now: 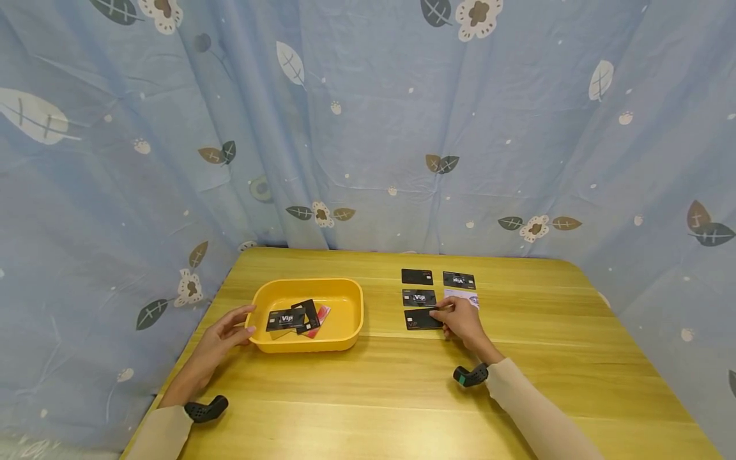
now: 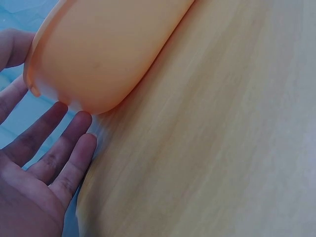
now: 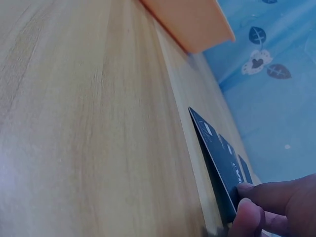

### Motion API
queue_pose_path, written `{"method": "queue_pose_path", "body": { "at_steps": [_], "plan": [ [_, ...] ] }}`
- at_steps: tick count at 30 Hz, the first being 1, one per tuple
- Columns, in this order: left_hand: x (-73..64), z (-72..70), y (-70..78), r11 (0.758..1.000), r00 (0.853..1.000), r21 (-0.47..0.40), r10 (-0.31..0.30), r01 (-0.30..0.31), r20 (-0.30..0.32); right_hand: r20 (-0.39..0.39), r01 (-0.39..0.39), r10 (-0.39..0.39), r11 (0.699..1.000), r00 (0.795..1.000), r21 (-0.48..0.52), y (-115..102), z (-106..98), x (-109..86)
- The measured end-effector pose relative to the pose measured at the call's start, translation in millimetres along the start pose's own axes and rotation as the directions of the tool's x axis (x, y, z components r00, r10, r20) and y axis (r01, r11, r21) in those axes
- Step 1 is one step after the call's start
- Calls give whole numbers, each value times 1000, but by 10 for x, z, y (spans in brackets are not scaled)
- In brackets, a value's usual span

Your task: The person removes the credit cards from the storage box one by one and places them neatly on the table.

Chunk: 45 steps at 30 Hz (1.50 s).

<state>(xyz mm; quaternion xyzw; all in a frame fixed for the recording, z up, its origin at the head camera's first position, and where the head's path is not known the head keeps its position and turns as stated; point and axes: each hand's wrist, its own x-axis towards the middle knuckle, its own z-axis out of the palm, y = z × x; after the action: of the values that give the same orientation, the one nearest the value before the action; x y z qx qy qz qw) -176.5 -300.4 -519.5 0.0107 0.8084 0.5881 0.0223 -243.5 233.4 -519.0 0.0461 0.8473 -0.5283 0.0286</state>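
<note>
In the head view my right hand (image 1: 462, 321) pinches the right end of a black VIP card (image 1: 421, 319) between thumb and fingers. The right wrist view shows that card (image 3: 216, 153) tilted, with a dark shadow under its edge. Just beyond it lie a black Vip card (image 1: 419, 298) and a pale lilac card (image 1: 467, 295), the latter partly covered by my hand. My left hand (image 1: 226, 330) touches the left end of a yellow plastic bin (image 1: 358, 313), its fingers loosely extended along the outer wall (image 2: 98, 64). Inside the bin, a black Vip card (image 1: 278, 319) overlaps another black card (image 1: 311, 310) and a red card (image 1: 324, 313).
Two more black cards lie farther back, a plain one (image 1: 416, 276) on the left and a Vip one (image 1: 459, 280) on the right. The wooden table (image 1: 368, 402) ends at a blue patterned curtain (image 1: 374, 128) behind.
</note>
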Motion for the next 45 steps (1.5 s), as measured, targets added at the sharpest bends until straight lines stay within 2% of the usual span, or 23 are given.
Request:
{"method": "queue_pose_path", "body": {
  "at_steps": [8,13,19,32,45],
  "plan": [
    [10,3,-6,1000,1000,2,6,-6,0,5,24,-24,999,1000,-31,13,24,-16],
    [7,4,1,1000,1000,-2,11,-11,4,89,54,-45,994,995,-99,20,-34,-11],
    [13,-2,-6,1000,1000,2,13,-13,2,177,109,-70,969,982,-223,-16,-76,-8],
    [-3,0,-11,1000,1000,7,5,-5,-5,145,108,-73,961,987,-253,-47,24,91],
    [3,6,-1,1000,1000,0,-11,11,-8,128,114,-82,958,988,-263,-81,34,145]
  ]
}}
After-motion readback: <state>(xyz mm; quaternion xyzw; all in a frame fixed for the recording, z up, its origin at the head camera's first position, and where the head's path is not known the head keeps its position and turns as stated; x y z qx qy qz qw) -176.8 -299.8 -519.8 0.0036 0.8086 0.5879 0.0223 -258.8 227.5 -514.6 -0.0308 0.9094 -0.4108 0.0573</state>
